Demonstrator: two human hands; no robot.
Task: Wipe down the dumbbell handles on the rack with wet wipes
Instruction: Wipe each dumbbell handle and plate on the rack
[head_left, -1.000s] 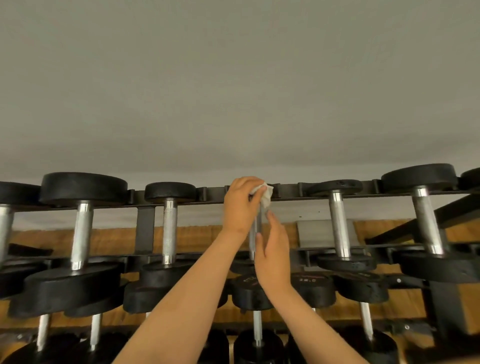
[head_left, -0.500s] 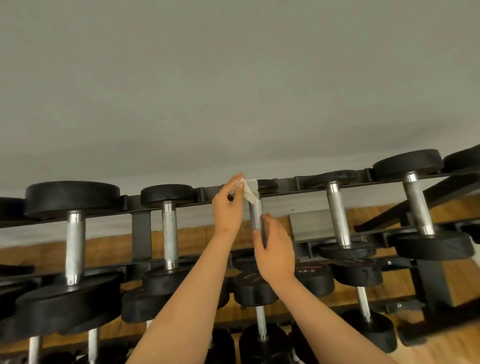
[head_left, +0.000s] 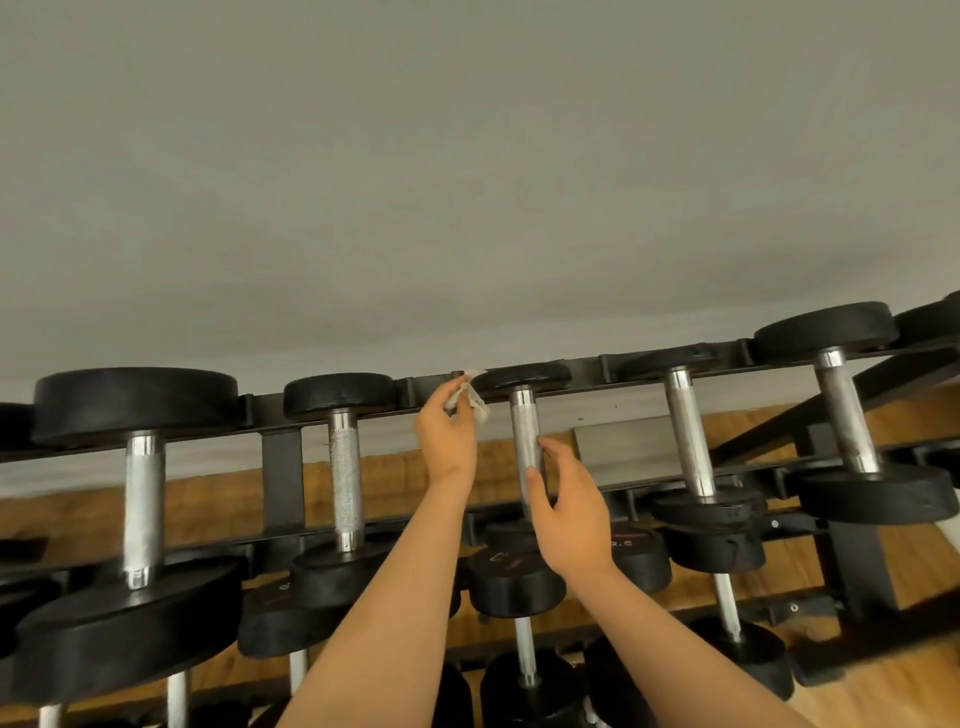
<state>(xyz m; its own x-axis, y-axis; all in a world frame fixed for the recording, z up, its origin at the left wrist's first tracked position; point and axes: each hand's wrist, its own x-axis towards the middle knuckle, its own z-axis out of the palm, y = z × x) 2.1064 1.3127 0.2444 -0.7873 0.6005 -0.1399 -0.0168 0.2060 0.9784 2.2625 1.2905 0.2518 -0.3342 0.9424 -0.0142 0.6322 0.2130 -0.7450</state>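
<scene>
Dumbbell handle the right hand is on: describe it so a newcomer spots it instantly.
Start at the rack's top rail, carrying a row of black dumbbells. The knurled handle is the third visible chrome one from the left. It alone sits between two hands: the left hand holds a white wipe beside it, the right hand pinches it.

Top row of black steel rack (head_left: 587, 366): open gaps btw upright dumbbell handles. Left grip (head_left: 447, 441) w/ crumpled white wipe (head_left: 475, 402) fills gap left of centre knurled steel handle (head_left: 523, 431); right grip (head_left: 569, 514) pinches that handle from the right. Black vertical post (head_left: 282, 478) blocks next gap left. Black round end plates (head_left: 135, 400) cap handles near & far.
</scene>
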